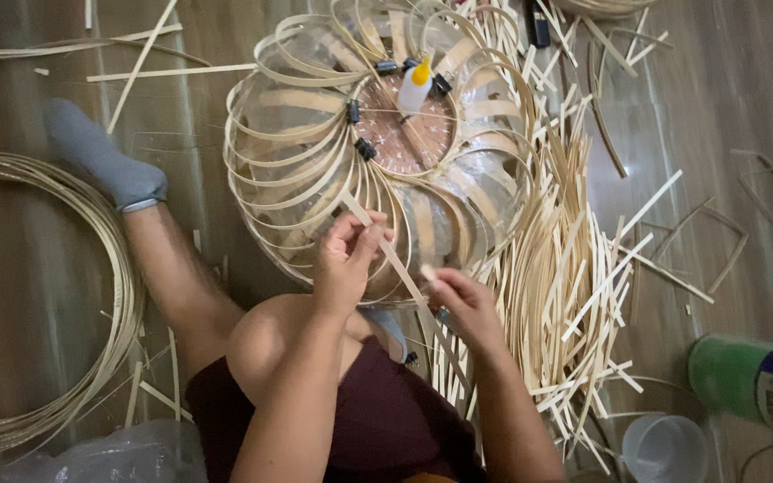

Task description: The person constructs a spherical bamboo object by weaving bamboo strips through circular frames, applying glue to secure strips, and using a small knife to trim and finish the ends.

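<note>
A round frame of looped bamboo strips (315, 152) lies on the wooden floor in front of my knee, with several black clips around its centre and a small glue bottle (415, 85) with a yellow cap standing on it. My left hand (346, 259) pinches one long bamboo strip (395, 259) at the frame's near rim. The same strip runs down to my right hand (462, 300), which grips its lower part between thumb and fingers.
A heap of loose bamboo strips (574, 286) lies to the right of the frame. A coil of thin cane (91, 268) sits at the left by my socked foot (105, 161). A green can (753, 380) and a clear cup (664, 447) stand at the lower right.
</note>
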